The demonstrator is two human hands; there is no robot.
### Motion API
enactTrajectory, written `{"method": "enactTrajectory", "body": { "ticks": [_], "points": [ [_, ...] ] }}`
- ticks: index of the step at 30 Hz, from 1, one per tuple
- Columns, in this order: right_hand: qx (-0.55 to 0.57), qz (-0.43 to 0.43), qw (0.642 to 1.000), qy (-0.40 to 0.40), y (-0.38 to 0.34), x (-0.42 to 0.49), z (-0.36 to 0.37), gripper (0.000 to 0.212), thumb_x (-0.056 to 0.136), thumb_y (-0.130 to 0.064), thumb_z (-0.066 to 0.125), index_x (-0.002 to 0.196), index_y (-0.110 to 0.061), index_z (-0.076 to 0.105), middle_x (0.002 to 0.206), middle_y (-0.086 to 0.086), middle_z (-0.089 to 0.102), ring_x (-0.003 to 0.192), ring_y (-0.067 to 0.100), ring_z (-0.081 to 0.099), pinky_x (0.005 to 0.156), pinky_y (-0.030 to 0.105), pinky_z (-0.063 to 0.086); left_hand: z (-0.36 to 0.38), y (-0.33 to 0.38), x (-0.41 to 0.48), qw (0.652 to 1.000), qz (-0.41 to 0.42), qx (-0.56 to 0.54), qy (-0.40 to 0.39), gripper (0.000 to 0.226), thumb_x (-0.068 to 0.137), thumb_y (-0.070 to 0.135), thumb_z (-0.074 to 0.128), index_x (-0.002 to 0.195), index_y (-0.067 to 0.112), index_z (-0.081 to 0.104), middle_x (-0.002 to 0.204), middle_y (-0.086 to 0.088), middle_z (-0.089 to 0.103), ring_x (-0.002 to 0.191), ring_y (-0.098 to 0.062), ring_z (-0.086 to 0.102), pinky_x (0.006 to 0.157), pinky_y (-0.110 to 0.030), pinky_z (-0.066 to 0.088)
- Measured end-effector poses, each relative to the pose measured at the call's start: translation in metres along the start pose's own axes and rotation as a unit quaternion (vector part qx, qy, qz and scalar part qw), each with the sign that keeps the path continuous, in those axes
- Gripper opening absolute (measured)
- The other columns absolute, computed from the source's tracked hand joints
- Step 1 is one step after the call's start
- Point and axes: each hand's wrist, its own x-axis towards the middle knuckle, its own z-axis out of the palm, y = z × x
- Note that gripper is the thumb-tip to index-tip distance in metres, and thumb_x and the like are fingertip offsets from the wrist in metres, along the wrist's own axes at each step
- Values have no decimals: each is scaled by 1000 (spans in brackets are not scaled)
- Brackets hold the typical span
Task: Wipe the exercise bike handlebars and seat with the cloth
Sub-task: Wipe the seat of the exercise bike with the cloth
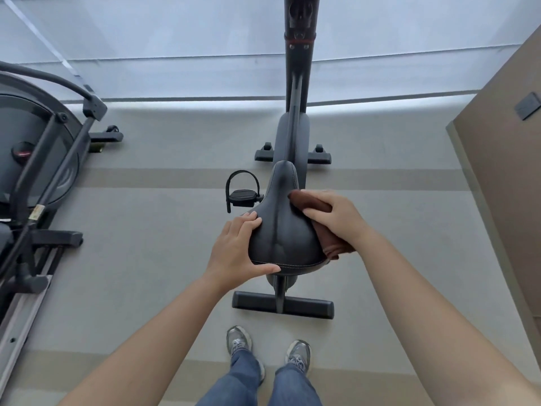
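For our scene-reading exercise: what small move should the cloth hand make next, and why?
Probably slide the right hand and cloth leftward over the seat top: the cloth lies only on its right edge, and the left hand steadies the other side.

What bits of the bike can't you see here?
Head view:
- Handlebars: cut off by the top edge; only the post shows.
- Right pedal: unseen, likely behind the seat and right hand.
- Most of the cloth: under the right hand.
- Seat's left edge: covered by the left hand.
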Motion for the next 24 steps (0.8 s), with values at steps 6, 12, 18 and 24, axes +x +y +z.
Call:
{"method": "enactTrajectory", "body": {
  "ticks": [6, 12, 18, 24],
  "points": [
    [-6, 37, 967, 251, 11, -65, 48, 39, 82, -14, 64, 119, -28, 59, 119, -5, 51, 111, 14, 51, 98, 19, 35, 2, -4, 0, 1000, 16, -10, 10, 97, 48, 50, 84, 128, 11, 46, 136, -7, 43, 122, -24, 37, 101, -29, 27],
    [0, 112, 928, 355, -5, -64, 68, 38, 84, -14, 63, 120, -24, 58, 118, 1, 51, 108, 20, 52, 95, 23, 37, 2, -9, 3, 998, 60, 11, 11, 95, 53, 55, 78, 129, 9, 44, 136, -7, 43, 123, -26, 36, 105, -36, 28],
    [-150, 143, 874, 440, -41, -69, 121, 37, 83, -12, 62, 119, -22, 61, 123, 11, 52, 99, 33, 45, 86, 38, 44, -3, -23, 7, 986, 155, 58, -21, 93, 66, 56, 70, 136, 5, 35, 141, -12, 37, 129, -29, 28, 109, -34, 18],
    [-249, 136, 848, 447, -71, -57, 172, 36, 80, -5, 65, 115, -12, 63, 122, 21, 56, 104, 44, 51, 88, 54, 48, -22, -45, 21, 969, 227, 26, -94, 88, 68, 48, 73, 138, 12, 33, 138, -6, 37, 125, -24, 28, 103, -35, 29]
  ]
}}
